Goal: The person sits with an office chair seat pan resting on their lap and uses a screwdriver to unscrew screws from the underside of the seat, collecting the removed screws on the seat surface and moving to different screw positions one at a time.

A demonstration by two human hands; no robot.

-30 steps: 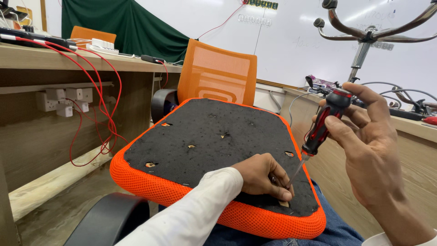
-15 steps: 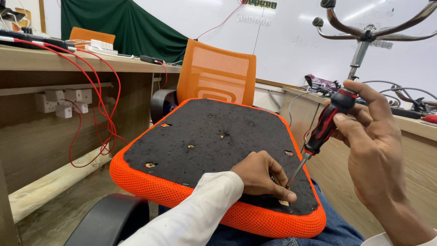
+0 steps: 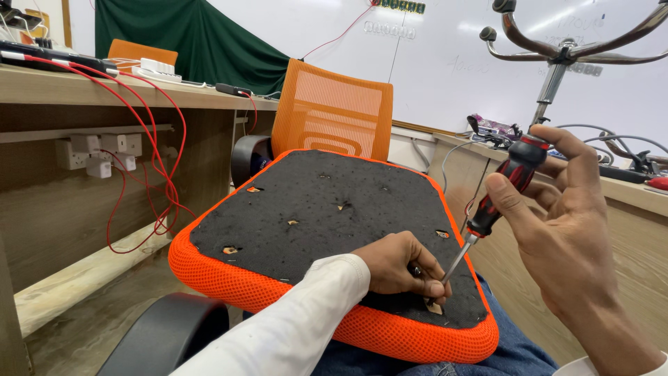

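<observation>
Right hand (image 3: 557,209) holds screwdriver (image 3: 495,195) on seat cushion (image 3: 327,216).

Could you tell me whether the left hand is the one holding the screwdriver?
No, the right hand grips the red-and-black screwdriver, while the left hand rests on the black underside of the seat by its tip.
</observation>
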